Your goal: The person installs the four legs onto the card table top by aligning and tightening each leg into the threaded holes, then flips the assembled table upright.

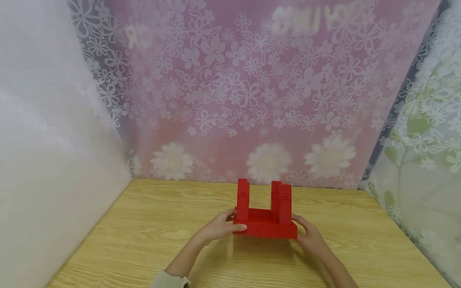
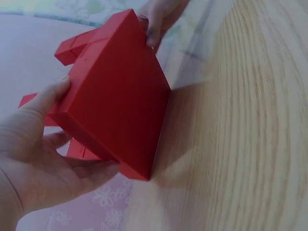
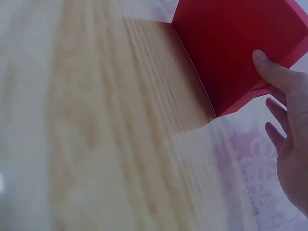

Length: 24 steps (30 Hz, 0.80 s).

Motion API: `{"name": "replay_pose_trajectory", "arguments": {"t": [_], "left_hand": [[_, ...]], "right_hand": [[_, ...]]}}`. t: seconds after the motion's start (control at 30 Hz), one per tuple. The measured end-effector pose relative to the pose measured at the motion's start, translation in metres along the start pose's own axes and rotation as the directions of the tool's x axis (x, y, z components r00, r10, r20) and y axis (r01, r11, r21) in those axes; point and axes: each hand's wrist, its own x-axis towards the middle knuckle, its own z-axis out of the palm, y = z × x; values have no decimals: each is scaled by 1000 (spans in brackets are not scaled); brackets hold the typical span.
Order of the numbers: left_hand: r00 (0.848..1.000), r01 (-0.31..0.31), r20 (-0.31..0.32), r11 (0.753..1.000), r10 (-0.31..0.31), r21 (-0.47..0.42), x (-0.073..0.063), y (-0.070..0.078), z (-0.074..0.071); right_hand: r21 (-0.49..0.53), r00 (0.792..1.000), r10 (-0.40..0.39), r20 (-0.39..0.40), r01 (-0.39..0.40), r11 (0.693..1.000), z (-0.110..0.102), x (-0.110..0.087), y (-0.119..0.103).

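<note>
A shallow red tray with upright red posts at its corners is at the front middle of the table. Three posts show in the head view. My left hand grips its left end, thumb on the front wall and fingers behind. On the right end, my right hand holds it; in the right wrist view the thumb presses the flat underside. The tray is tilted, its near edge raised and its far edge at or close to the tabletop. The flat red underside fills much of the left wrist view.
The wood-grain table spreads around the tray. Behind it hangs a pink flowered curtain. A pale sheet closes the left side, and a flowered translucent one the right.
</note>
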Motion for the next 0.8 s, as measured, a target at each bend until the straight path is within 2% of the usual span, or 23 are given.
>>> {"name": "replay_pose_trajectory", "arguments": {"t": [0.13, 0.17, 0.23, 0.3, 0.4, 0.5, 0.6, 0.67, 0.8], "left_hand": [[998, -62, 15, 995, 61, 73, 0, -12, -4], [996, -84, 4, 994, 84, 74, -1, -13, -4], [987, -148, -45, 984, 153, 96, 2, -24, -3], [966, -219, -113, 969, 232, 113, 6, -33, -1], [917, -308, -216, 939, 335, 150, 12, -42, 4], [871, -375, -290, 918, 396, 127, 13, -36, 9], [840, -441, -319, 895, 439, 69, 12, -29, 11], [833, -463, -317, 885, 453, 45, 12, -26, 12], [839, -471, -306, 882, 450, 6, 12, -27, 12]], "right_hand": [[48, 996, -84, 8, 83, 995, -2, 2, 3], [63, 996, -90, 10, 89, 994, -2, 2, 4], [73, 995, -97, 9, 96, 993, -2, 3, 5], [71, 995, -95, 8, 94, 993, -3, 3, 5], [61, 997, -76, 19, 74, 995, -4, 5, 4], [72, 999, -38, 32, 36, 997, -3, 5, 3], [91, 999, 5, 41, -9, 996, -2, 6, 1], [90, 999, 18, 43, -22, 996, -2, 6, -1], [74, 999, 29, 46, -32, 997, -3, 7, -3]]}}
